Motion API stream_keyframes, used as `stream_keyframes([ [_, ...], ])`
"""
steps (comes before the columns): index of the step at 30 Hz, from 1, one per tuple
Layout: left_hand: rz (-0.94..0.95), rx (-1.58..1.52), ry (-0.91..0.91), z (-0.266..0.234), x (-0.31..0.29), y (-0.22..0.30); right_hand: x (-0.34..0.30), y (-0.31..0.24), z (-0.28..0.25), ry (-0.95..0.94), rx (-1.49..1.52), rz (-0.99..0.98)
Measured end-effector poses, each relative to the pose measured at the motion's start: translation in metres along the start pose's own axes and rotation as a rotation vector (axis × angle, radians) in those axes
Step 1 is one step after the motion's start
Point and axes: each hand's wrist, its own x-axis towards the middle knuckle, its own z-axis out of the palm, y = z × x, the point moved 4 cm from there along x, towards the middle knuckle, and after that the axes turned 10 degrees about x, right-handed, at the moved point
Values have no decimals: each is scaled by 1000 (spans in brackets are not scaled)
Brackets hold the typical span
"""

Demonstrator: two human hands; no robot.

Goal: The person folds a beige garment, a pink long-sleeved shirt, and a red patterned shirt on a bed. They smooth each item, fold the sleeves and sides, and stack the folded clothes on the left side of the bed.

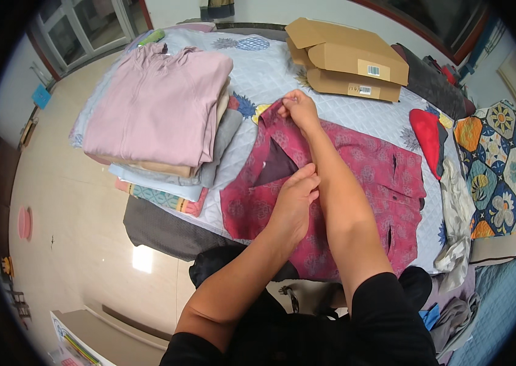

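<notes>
A magenta vest [368, 158] with a faint flower pattern lies spread on the bed, its dark lining showing through an opening in the upper left part. Dark slits and a small button mark its right side. My right hand [299, 110] reaches to the vest's far left corner and pinches the fabric edge there. Lower down, my left hand [297, 198] rests over the vest with its fingers stretched out, right beside my right forearm. Part of the vest is covered by my arms.
A tall stack of folded clothes, topped by a pale pink jacket [154, 113], stands at the left. Cardboard boxes [349, 58] sit at the back of the quilted bed [264, 67]. To the right are a red and dark item [427, 137] and a patterned cushion [502, 171].
</notes>
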Motion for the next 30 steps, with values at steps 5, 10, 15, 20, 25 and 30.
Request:
stream_keyframes([
  [5, 36, 48, 4, 0, 2, 2, 10, 32, 1, -40, -89, -80],
  [10, 80, 111, 14, -4, 4, 1, -27, 50, 12, -107, -298, -152],
  [15, 189, 173, 41, -5, 4, 5, -82, 31, 4, 13, -431, -167],
  [20, 239, 242, -118, -4, 9, 4, -184, 12, -39, 50, -872, -421],
  [25, 195, 524, -195, 6, 10, -23, -282, 3, -106, 77, -1248, -166],
  [30, 604, 1501, -393, 14, 0, -60, -342, -9, -193, 152, -1311, -107],
])
